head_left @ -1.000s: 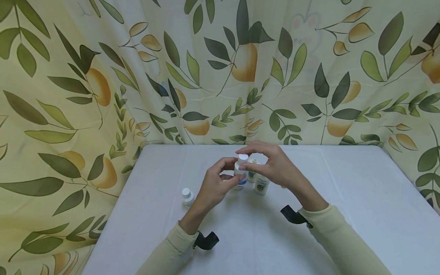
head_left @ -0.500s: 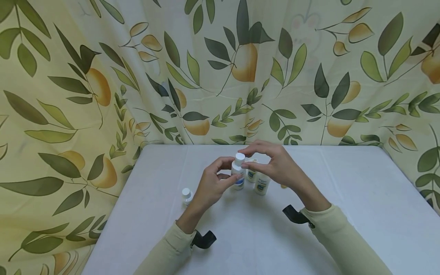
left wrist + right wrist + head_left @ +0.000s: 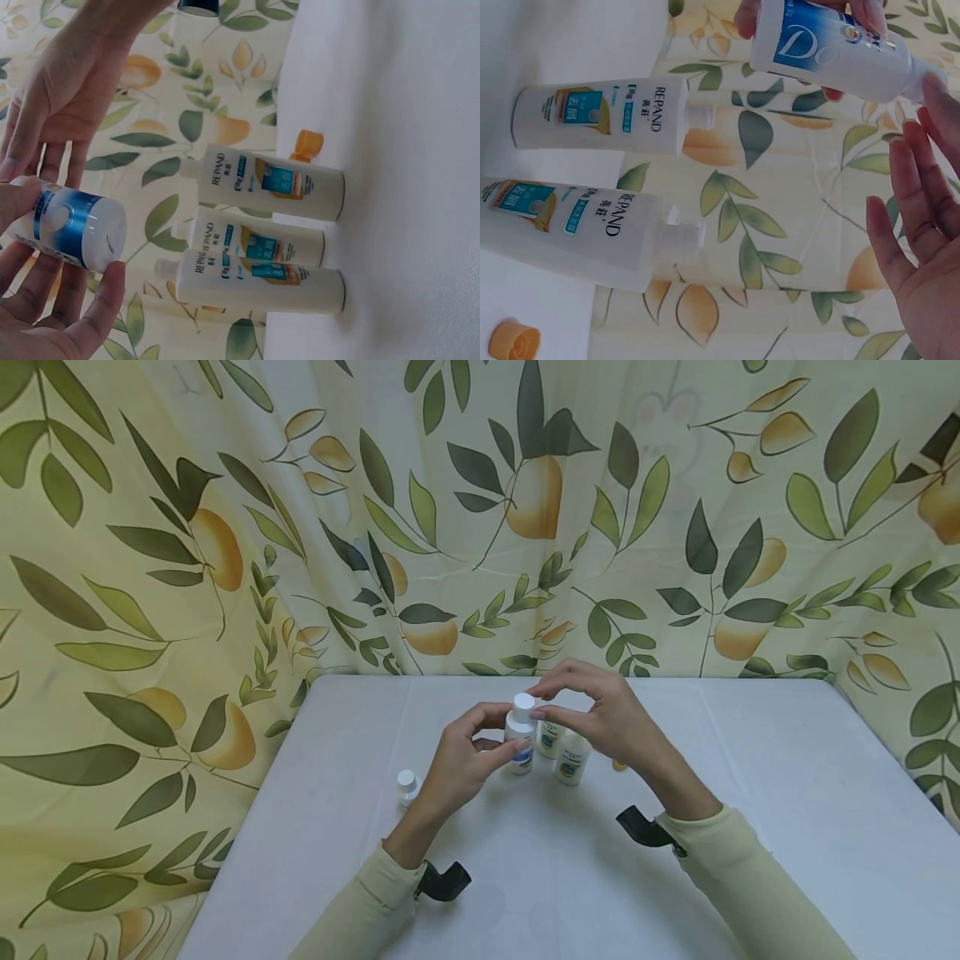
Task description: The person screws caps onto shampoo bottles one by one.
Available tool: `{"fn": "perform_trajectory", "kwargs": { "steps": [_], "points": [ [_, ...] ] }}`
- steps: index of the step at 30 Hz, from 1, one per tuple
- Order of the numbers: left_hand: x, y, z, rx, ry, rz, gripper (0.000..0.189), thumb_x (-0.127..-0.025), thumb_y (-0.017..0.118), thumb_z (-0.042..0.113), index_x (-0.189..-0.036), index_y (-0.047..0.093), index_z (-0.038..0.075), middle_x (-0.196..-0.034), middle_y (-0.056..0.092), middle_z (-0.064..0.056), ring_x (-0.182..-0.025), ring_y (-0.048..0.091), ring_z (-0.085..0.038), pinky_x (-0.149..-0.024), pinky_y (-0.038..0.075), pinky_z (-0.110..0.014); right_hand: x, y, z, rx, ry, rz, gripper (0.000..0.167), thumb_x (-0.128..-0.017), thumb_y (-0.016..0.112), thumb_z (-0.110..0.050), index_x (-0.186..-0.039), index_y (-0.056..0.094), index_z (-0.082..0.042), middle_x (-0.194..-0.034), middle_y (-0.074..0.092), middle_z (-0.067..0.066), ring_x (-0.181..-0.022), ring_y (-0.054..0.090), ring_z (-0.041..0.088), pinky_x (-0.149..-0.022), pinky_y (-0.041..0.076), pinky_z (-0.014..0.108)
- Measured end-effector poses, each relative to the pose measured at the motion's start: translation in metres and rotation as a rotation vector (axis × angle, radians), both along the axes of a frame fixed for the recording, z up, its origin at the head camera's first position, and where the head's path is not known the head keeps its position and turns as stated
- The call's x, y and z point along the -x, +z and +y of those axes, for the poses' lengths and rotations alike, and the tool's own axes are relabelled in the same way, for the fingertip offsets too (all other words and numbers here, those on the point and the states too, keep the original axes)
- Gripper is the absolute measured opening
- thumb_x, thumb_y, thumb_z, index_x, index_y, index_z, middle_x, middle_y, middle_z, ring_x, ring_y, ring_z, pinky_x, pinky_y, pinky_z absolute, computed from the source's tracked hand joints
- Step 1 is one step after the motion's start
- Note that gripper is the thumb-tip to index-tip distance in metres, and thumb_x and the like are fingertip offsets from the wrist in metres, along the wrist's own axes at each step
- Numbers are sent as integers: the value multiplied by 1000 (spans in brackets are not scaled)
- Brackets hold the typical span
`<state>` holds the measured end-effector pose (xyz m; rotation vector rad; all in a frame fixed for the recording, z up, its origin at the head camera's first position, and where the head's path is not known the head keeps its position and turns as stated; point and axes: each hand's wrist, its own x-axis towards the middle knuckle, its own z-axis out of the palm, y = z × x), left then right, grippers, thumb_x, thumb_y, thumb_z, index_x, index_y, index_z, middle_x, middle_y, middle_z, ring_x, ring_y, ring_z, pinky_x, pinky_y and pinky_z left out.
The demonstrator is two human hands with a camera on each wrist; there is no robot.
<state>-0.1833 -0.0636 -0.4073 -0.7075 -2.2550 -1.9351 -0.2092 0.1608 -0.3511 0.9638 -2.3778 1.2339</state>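
My left hand [image 3: 468,764] grips a small white bottle [image 3: 517,731] with a blue label, holding it upright above the table. In the left wrist view, the fingers and thumb wrap round the bottle [image 3: 71,225], its base showing. My right hand [image 3: 607,718] is at the top, thumb and index finger pinching the white cap [image 3: 523,703]. The right wrist view has the thumb on the cap [image 3: 922,81], with the other fingers spread apart below it. Uncapped white REPAND bottles [image 3: 262,180] stand just beyond the hands; three show in the left wrist view.
Another small white bottle [image 3: 407,785] stands to the left, partly behind the left forearm. An orange cap [image 3: 514,341] lies on the white-covered table [image 3: 750,777] near the REPAND bottles. A leaf-and-fruit patterned curtain [image 3: 480,527] hangs behind the table's far edge.
The held bottle and left hand have shifted slightly left. My right hand's fingers have turned and risen a little at the cap, uncovering more of it.
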Motion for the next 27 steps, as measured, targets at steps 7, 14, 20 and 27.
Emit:
{"fn": "perform_trajectory", "kwargs": {
  "steps": [7,14,20,27],
  "points": [
    [-1,0,1,1,-2,2,44,-89,80,12,-129,63,11,-126,65,-1,-114,62,-19,-88,60,-31,1,-1,-1,22,30,8,32,-80,87,-13,-110,76,-21,-102,68,-10,-97,63,8,-84,52,23],
    [-1,-1,4,0,-5,6,42,-90,79,12,-129,63,11,-126,65,-1,-114,62,-18,-88,60,-30,2,-3,-4,45,71,26,33,-80,87,-13,-111,76,-19,-103,69,-9,-97,64,8,-84,53,21],
    [-1,-1,6,7,-3,6,42,-90,79,11,-129,63,11,-125,65,0,-114,62,-17,-88,60,-31,2,-2,-5,38,68,24,35,-80,87,-14,-112,75,-19,-103,69,-9,-97,63,9,-86,53,21],
    [-1,-2,8,-5,-15,-2,42,-90,79,12,-129,63,13,-127,65,1,-114,61,-17,-89,60,-33,2,-2,-8,49,93,11,35,-80,87,-13,-112,75,-18,-105,69,-8,-98,62,9,-89,53,21]
  ]
}}
